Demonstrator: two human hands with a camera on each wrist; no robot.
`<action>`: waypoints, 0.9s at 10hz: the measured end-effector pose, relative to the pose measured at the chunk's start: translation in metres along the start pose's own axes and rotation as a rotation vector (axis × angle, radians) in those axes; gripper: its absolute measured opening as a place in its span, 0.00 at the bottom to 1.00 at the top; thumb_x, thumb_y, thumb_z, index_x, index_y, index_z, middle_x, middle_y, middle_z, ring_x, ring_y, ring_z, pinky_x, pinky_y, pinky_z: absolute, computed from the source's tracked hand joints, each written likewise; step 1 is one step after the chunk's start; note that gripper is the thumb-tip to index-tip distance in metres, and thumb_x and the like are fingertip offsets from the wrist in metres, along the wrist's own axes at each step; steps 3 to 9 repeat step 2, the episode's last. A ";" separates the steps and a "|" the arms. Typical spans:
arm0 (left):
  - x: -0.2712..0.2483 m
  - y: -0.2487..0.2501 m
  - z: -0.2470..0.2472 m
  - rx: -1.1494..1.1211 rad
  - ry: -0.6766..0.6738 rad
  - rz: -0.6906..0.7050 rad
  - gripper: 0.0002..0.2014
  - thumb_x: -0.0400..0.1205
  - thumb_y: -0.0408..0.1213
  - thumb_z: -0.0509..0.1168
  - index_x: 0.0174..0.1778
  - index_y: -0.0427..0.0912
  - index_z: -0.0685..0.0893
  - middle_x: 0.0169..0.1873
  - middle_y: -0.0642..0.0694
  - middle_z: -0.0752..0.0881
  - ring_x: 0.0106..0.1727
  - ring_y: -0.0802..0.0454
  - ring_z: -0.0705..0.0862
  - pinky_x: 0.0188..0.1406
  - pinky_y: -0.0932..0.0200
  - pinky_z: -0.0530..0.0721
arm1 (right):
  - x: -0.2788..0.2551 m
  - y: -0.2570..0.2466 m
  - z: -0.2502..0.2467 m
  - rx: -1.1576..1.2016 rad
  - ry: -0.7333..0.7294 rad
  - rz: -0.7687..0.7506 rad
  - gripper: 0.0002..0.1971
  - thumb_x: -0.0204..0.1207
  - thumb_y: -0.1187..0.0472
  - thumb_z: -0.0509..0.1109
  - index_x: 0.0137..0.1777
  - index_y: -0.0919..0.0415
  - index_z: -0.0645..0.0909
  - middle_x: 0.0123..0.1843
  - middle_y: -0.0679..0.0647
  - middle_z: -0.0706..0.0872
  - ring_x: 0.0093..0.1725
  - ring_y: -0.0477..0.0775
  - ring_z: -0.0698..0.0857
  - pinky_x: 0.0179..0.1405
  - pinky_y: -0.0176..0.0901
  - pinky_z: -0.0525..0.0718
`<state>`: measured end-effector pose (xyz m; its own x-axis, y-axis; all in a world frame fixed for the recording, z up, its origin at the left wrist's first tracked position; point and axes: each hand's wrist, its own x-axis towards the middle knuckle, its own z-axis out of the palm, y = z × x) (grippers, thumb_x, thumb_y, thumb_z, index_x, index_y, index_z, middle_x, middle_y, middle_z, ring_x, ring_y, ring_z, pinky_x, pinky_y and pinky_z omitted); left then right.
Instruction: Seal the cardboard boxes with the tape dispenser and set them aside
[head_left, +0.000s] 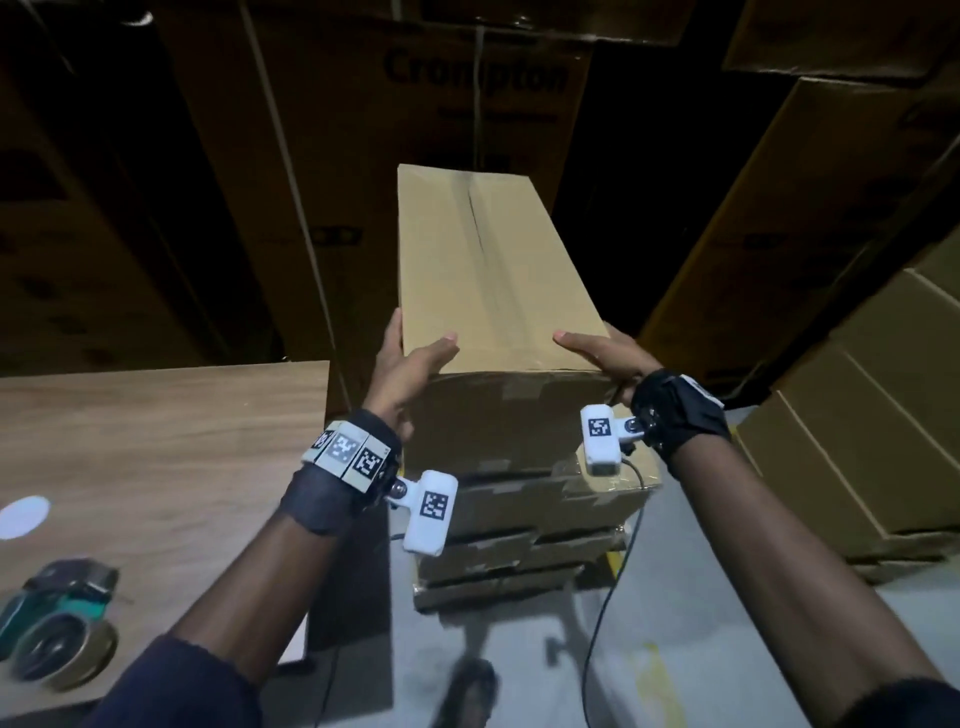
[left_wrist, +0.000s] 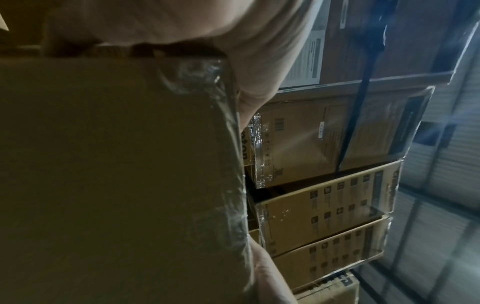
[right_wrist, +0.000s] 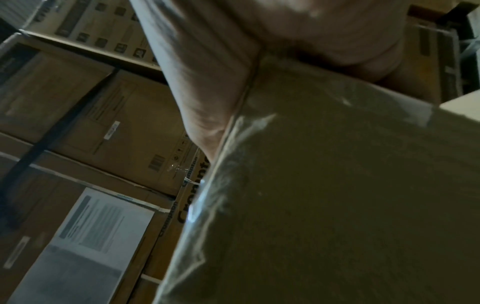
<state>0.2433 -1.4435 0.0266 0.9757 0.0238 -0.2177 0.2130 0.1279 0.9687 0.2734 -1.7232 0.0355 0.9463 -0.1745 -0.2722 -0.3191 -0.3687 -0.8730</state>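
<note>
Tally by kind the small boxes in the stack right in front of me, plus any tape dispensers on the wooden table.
held box, gripped by left hand and right hand: 1
boxes stacked under it: 3 visible
tape dispenser: 1
Total: 5

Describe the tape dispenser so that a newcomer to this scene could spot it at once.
Start at the wooden table on the left. At its near left corner lies the tape dispenser, apart from both hands. Unlike all the brown cardboard around, it is teal and carries a round tape roll.
</note>
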 end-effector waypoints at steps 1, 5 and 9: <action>-0.011 0.006 -0.016 0.049 -0.008 -0.043 0.41 0.75 0.53 0.80 0.84 0.58 0.71 0.73 0.51 0.84 0.71 0.47 0.84 0.75 0.39 0.78 | -0.029 -0.020 0.006 -0.304 0.171 -0.037 0.36 0.74 0.38 0.79 0.78 0.54 0.77 0.74 0.56 0.83 0.72 0.63 0.82 0.72 0.57 0.80; -0.020 0.016 -0.032 0.117 0.045 -0.030 0.35 0.77 0.57 0.78 0.80 0.56 0.77 0.71 0.50 0.85 0.70 0.47 0.83 0.71 0.41 0.80 | -0.055 -0.039 0.014 -0.645 0.423 -0.104 0.39 0.75 0.36 0.76 0.82 0.52 0.71 0.77 0.61 0.79 0.74 0.70 0.78 0.72 0.66 0.77; -0.020 0.016 -0.032 0.117 0.045 -0.030 0.35 0.77 0.57 0.78 0.80 0.56 0.77 0.71 0.50 0.85 0.70 0.47 0.83 0.71 0.41 0.80 | -0.055 -0.039 0.014 -0.645 0.423 -0.104 0.39 0.75 0.36 0.76 0.82 0.52 0.71 0.77 0.61 0.79 0.74 0.70 0.78 0.72 0.66 0.77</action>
